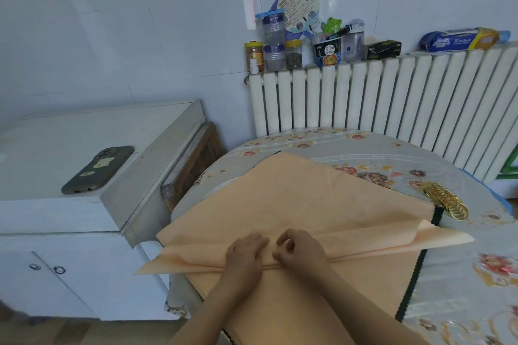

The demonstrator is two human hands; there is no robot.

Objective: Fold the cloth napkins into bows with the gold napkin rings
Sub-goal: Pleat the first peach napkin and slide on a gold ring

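Peach napkin (pixel 294 204) lies spread on the floral-covered surface (pixel 462 274), its near part pleated into a long ridge. Left hand (pixel 245 256) presses the ridge, fingers bent, apparently pinching the folds; fingertips hidden. Right hand (pixel 298 249) curls on the same pleat, grip pinching cloth. Gold napkin rings (pixel 447 202) sit stacked just beyond the napkin's right edge. Forearms cut off below.
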